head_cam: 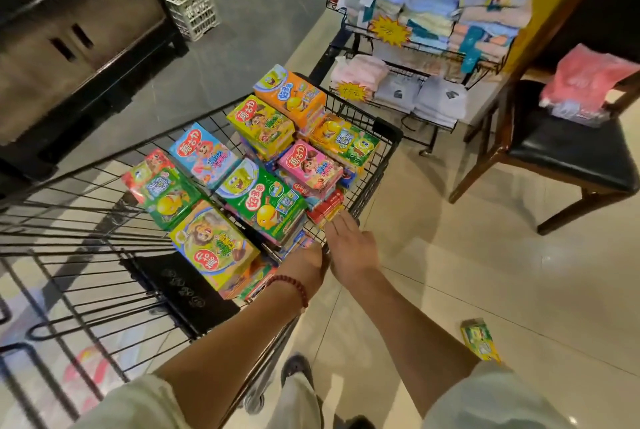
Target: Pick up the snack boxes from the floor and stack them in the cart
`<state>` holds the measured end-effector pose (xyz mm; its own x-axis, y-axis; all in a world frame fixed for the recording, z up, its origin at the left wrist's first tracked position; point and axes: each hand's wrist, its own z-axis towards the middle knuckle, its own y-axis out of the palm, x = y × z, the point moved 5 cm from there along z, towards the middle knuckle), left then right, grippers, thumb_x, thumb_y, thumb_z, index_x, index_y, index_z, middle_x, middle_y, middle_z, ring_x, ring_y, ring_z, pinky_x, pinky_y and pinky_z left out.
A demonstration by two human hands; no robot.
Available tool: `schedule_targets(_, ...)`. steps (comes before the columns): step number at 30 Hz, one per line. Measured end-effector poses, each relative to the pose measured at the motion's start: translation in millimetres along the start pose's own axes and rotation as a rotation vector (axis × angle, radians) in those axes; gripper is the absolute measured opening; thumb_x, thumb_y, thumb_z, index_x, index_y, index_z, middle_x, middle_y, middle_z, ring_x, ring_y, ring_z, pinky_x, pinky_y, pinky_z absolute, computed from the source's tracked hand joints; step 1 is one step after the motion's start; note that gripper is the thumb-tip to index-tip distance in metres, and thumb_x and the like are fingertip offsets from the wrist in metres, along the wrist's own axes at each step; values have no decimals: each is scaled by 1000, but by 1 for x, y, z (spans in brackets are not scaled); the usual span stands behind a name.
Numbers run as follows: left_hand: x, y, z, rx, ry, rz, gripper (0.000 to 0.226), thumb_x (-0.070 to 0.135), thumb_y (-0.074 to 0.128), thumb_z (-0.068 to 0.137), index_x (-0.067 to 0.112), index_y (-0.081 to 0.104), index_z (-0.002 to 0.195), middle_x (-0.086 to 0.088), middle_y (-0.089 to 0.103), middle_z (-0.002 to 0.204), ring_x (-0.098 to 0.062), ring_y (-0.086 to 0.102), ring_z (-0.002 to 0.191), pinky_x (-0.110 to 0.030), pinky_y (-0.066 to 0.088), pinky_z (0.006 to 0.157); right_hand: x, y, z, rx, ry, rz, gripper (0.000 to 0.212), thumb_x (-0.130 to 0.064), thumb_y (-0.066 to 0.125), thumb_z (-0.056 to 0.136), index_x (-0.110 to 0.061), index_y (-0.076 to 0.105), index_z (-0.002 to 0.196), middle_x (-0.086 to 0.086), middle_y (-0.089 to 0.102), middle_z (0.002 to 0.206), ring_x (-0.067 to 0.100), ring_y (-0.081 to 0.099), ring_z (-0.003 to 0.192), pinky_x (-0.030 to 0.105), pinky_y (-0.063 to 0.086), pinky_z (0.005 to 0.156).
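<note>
Black wire cart (374, 165) loaded with snack boxes (263, 200) in stacks, just ahead of both hands. Chair (568, 154) and towel rack (433, 47) well beyond the right hand (353, 248), to its right. Right hand flat, fingers spread, empty, fingertips at the cart rim beside a red box (325, 208). Left hand (308, 264) reaches inside the rim; fingers hidden, grip cannot be told. One yellow box (479, 338) on the floor, behind and right of the right hand.
</note>
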<state>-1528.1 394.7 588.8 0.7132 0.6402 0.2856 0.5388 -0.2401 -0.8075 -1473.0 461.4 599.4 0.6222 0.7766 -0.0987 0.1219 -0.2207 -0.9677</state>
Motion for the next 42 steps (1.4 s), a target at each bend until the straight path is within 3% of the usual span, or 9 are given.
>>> schedule_targets(5, 17, 28, 3, -177, -59, -231, 40, 17, 29, 102, -6, 42, 133, -28, 48, 134, -38, 47, 124, -46, 37, 105, 21, 4, -22, -20, 29, 10, 63, -12, 65, 80, -13, 34, 135, 6, 29, 147, 19, 13, 144, 39, 44, 92)
schedule_targets(7, 29, 31, -2, -166, -22, -169, 37, 18, 32, 101, -3, 43, 131, -27, 52, 129, -37, 52, 119, -42, 42, 99, 31, 5, -30, -24, 51, 20, 60, -12, 64, 81, -13, 35, 134, 5, 29, 146, 19, 12, 144, 38, 44, 89)
schedule_targets(9, 41, 29, -10, -102, 60, 42, 30, 21, 37, 100, 2, 42, 123, -20, 60, 115, -34, 59, 106, -36, 47, 85, 41, 6, -40, -26, 76, 32, 57, -10, 61, 83, -12, 35, 133, 5, 28, 147, 19, 10, 144, 38, 45, 89)
schedule_targets(14, 72, 46, -21, -94, 176, 200, 31, 15, 33, 100, 2, 38, 127, -20, 60, 115, -33, 59, 103, -33, 41, 74, 68, 13, -70, -27, 128, 63, 59, -9, 59, 84, -11, 31, 136, 7, 24, 150, 21, 7, 145, 39, 42, 94)
schedule_targets(25, 154, 85, -36, -133, 294, 337, 41, 10, 32, 99, 1, 31, 139, -20, 58, 125, -35, 59, 109, -39, 46, 84, 140, 19, -133, -15, 338, 143, 65, -6, 57, 85, -13, 25, 141, 3, 18, 153, 18, 7, 145, 39, 43, 94)
schedule_targets(32, 212, 101, -42, -130, 389, 393, 36, 9, 34, 99, 3, 38, 134, -18, 60, 120, -34, 60, 106, -39, 46, 81, 190, 21, -163, -8, 459, 159, 53, -9, 52, 88, -12, 29, 135, 4, 24, 148, 18, 8, 144, 38, 45, 91)
schedule_targets(42, 280, 119, -37, -166, 504, 474, 30, 11, 33, 99, 0, 43, 125, -20, 62, 111, -33, 62, 98, -38, 47, 75, 254, 28, -192, -4, 592, 196, 65, -17, 53, 90, -10, 17, 143, 6, 16, 152, 21, -3, 146, 39, 45, 95)
